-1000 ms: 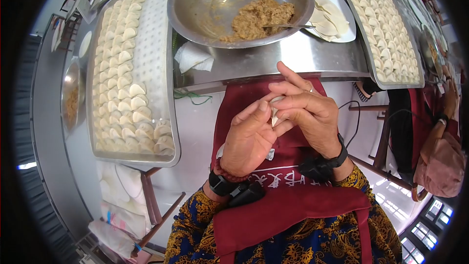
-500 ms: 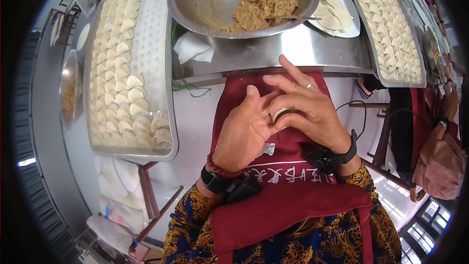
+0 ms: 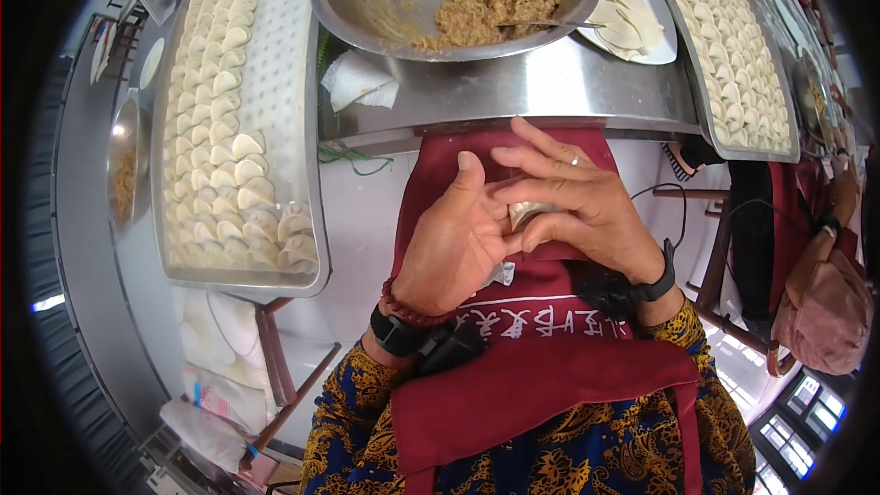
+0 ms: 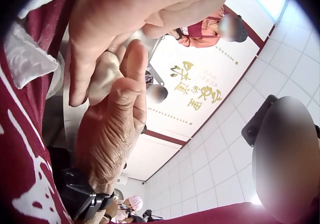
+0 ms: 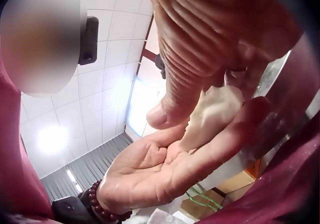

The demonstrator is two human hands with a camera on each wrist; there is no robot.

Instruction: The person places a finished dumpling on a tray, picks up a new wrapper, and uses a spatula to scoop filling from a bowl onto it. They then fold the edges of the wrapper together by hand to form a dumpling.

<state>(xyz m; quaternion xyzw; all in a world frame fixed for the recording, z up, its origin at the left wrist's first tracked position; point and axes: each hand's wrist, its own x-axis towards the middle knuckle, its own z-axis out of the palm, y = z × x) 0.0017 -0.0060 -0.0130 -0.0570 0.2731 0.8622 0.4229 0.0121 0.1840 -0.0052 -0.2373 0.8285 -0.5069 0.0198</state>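
Note:
Above the red apron, both hands meet around one pale, folded dumpling [image 3: 524,213]. My left hand [image 3: 451,240] lies palm up with its thumb raised, and its extended fingers bear the dumpling from beneath. From above, my right hand [image 3: 600,215] pinches the dumpling between thumb and forefinger, the other fingers spread away. The right wrist view shows a crimped edge on the dumpling [image 5: 212,116], which lies along the left fingers. Part of the dumpling [image 4: 104,79] shows between the two hands in the left wrist view.
Ahead, a steel bowl [image 3: 367,23] holds brown filling [image 3: 500,5] and a spoon. Beside it, a white plate [image 3: 664,50] bears round wrappers. Trays with rows of dumplings lie left [image 3: 286,101] and right [image 3: 753,155]. Crumpled paper [image 3: 359,82] is near the table edge. Another person [image 3: 820,312] is at right.
The left thumb has lifted off the dumpling and now points up, the left palm opening out. The right hand keeps its pinch, and the dumpling has tipped to lie lower between the hands.

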